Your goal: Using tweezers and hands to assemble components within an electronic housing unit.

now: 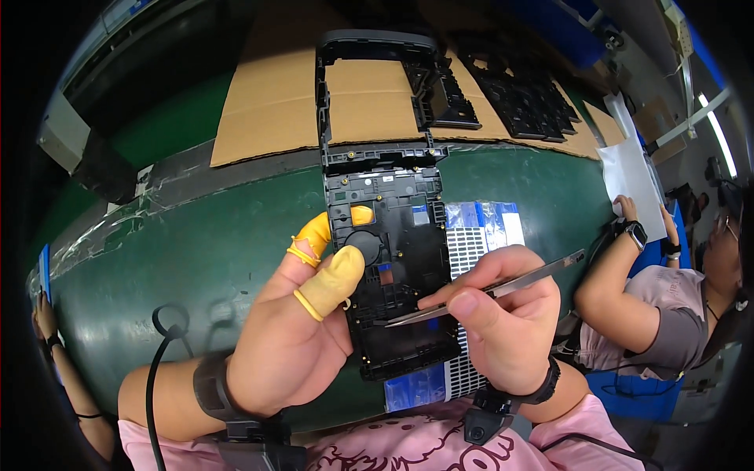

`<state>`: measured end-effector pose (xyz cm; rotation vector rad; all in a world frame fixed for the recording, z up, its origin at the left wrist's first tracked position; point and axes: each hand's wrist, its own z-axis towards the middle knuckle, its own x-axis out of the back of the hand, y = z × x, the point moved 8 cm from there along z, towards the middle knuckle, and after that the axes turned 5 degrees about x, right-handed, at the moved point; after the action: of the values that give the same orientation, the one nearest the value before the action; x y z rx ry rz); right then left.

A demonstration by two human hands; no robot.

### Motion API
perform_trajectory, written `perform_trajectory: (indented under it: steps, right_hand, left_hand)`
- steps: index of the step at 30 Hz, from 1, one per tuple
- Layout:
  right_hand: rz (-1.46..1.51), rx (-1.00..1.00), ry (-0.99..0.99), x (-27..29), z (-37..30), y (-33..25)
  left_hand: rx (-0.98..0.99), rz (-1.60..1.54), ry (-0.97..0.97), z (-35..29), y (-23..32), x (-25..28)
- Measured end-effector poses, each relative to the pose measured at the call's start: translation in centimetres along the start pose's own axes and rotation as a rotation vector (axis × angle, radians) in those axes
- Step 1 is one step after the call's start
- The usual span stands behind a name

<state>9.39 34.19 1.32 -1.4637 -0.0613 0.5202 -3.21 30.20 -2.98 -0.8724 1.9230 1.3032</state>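
Observation:
A long black plastic housing (402, 275) with an open frame at its far end is held up in front of me. My left hand (294, 314) grips its left edge, with yellow finger cots on the thumb and forefinger. The thumb rests near a round disc on the inner face. Small brass-coloured inserts dot the housing, and a small blue-and-brown patch shows beside the thumb. In my right hand (506, 314) is a pair of metal tweezers (534, 276), pinched between thumb and fingers. Their tips point left over the lower part of the housing; whether they touch it I cannot tell.
Under the housing lie a sheet of small black labels (466, 245) and blue-edged clear bags (499, 216) on the green table (196, 259). Black plastic parts (522, 102) sit on cardboard (271, 106) at the back. A co-worker (652, 306) works at the right; another arm (67, 377) shows far left.

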Motion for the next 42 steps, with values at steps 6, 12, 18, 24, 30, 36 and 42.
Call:
perform_trajectory:
  steps: [6, 12, 18, 24, 30, 36, 42]
  right_hand:
    - [-0.084, -0.027, -0.026, 0.6, 0.2, 0.4]
    - [-0.018, -0.001, -0.02, 0.1, 0.2, 1.0]
    - [-0.048, -0.042, -0.007, 0.2, -0.1, 1.7]
    - [-0.051, -0.042, 0.016, 0.3, -0.5, 2.1]
    - [-0.196, -0.035, -0.044, 0.6, -0.8, 1.7]
    - [-0.105, 0.136, 0.244, 7.0, -0.5, -1.7]
    - [-0.224, -0.114, 0.325, 12.1, -1.2, 2.9]
  left_hand:
    - [-0.004, -0.001, -0.018, 0.3, -0.1, -0.1]
    - [0.01, 0.025, -0.009, 0.2, -0.1, 0.5]
    - [0.0, 0.025, -0.025, 0.0, -0.2, 0.9]
    - [0.047, -0.034, -0.012, -0.2, -0.5, 1.1]
    - [-0.058, 0.196, 0.002, -0.3, -0.6, 1.4]
    - [-0.25, 0.249, 0.019, -0.3, 1.8, 1.6]
    - [-0.275, 0.168, -0.013, -0.1, 3.2, 1.2]
